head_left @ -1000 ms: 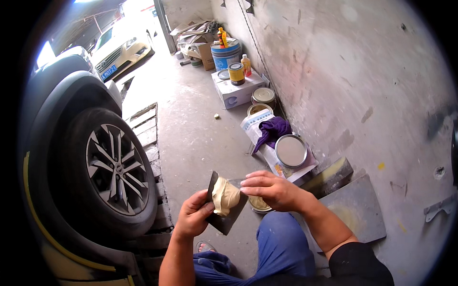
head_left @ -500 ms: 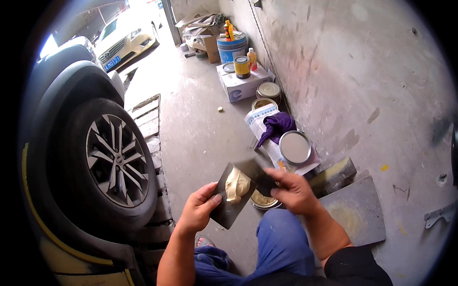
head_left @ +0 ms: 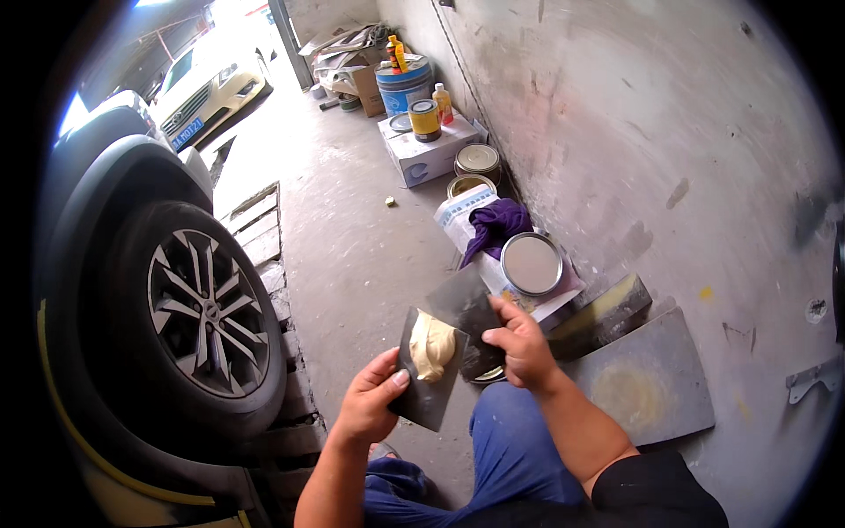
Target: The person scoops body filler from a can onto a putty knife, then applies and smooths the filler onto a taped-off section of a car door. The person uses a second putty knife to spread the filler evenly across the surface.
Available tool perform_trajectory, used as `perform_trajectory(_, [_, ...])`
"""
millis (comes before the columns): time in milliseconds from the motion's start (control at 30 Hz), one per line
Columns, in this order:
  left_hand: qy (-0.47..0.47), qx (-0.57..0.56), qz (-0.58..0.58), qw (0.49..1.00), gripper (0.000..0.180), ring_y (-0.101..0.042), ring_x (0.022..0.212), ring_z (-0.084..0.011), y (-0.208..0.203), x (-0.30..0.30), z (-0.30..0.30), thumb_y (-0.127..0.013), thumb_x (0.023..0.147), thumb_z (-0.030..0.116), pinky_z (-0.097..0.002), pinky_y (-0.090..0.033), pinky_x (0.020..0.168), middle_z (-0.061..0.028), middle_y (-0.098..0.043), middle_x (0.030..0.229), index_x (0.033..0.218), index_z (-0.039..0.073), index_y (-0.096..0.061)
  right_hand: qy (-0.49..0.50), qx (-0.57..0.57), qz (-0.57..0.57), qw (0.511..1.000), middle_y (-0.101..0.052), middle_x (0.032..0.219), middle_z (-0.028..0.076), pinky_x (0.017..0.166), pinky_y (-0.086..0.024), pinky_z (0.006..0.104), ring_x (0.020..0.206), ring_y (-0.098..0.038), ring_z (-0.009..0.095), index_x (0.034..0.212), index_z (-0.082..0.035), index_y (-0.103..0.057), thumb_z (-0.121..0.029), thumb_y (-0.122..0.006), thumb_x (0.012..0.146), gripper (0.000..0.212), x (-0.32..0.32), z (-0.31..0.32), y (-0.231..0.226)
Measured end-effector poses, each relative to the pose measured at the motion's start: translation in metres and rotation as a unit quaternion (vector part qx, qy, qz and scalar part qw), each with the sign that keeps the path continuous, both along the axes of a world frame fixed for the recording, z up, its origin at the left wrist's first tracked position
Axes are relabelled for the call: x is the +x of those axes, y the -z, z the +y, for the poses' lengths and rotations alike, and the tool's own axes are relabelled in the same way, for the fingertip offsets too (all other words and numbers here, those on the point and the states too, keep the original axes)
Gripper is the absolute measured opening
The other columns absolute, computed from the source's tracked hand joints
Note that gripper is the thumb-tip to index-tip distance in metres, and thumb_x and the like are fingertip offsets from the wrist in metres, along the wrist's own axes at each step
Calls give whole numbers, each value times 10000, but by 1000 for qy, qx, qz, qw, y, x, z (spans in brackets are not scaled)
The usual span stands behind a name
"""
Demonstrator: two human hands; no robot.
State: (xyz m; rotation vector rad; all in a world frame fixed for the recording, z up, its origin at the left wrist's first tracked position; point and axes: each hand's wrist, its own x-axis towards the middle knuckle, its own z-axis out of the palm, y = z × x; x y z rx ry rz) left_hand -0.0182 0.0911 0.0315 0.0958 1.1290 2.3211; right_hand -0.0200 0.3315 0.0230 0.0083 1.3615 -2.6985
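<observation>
My left hand (head_left: 368, 400) grips a dark, thin flat spreader (head_left: 425, 407) by its edge, thumb on top. A thick mound of cream-coloured putty (head_left: 433, 348) lies on that sheet. Pinched in my right hand (head_left: 525, 345) is a second dark flat spreader (head_left: 463, 304), its far corner pointing up and to the left. The two spreaders lie close together, the right one's lower edge beside the putty; whether they touch I cannot tell. Below my right hand a tin (head_left: 490, 377) shows only part of its rim, the rest hidden by the spreaders and my knee.
A car wheel (head_left: 209, 312) stands close on the left. To the right, a round lid (head_left: 532, 263) and a purple cloth (head_left: 495, 227) lie on paper by the wall. A grey board (head_left: 656, 378) rests near my right arm. Farther off, tins and bottles stand on a white box (head_left: 429, 158).
My right hand and its spreader have shifted slightly left and up, no longer blurred. They now cover more of the tin. My left hand keeps its hold, and the whole view has turned slightly.
</observation>
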Motion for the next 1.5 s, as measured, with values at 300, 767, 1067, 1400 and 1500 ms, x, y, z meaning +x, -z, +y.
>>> perform_trajectory(300, [-84, -57, -8, 995, 410, -578, 1122, -232, 12, 11, 14, -506, 909, 12, -363, -448, 993, -138, -576, 1255, 1315, -38, -472, 53, 131, -112, 984, -556, 731, 10, 554, -443, 253, 626, -539, 87, 1065, -16, -609, -259, -534, 977, 269, 11, 38, 77])
perform_trajectory(767, [-183, -161, 33, 969, 461, -531, 1204, -252, 34, 9, -40, -433, 941, 17, -394, -424, 1036, -174, -505, 1343, 1395, -36, -374, 162, 544, -388, 726, -680, 921, 143, 803, -498, 392, 897, -653, 294, 939, -34, -630, -229, -653, 820, 230, 135, 110, 355])
perform_trajectory(1067, [-209, -151, 21, 966, 465, -521, 1213, -253, 28, 11, -48, -427, 950, 14, -391, -431, 1032, -165, -494, 1355, 1408, -22, -355, 114, 587, -232, 767, -685, 906, 143, 759, -503, 397, 858, -656, 301, 965, -24, -626, -218, -644, 825, 240, 84, 122, 275])
perform_trajectory(1400, [-227, -155, 21, 961, 462, -526, 1209, -252, 28, 17, -48, -422, 946, 12, -397, -414, 1047, -167, -499, 1353, 1403, -20, -369, 42, 689, -326, 646, -600, 1107, 215, 907, -459, 464, 1096, -554, 377, 1092, -31, -559, -256, -704, 777, 413, 118, 72, 371])
perform_trajectory(1500, [-217, -172, 22, 961, 455, -529, 1205, -247, 33, 18, -52, -422, 946, 13, -391, -417, 1042, -166, -513, 1338, 1397, -24, -381, -9, 675, -330, 660, -566, 1168, 224, 928, -453, 465, 1116, -543, 392, 1152, -47, -543, -237, -665, 808, 412, 117, 72, 381])
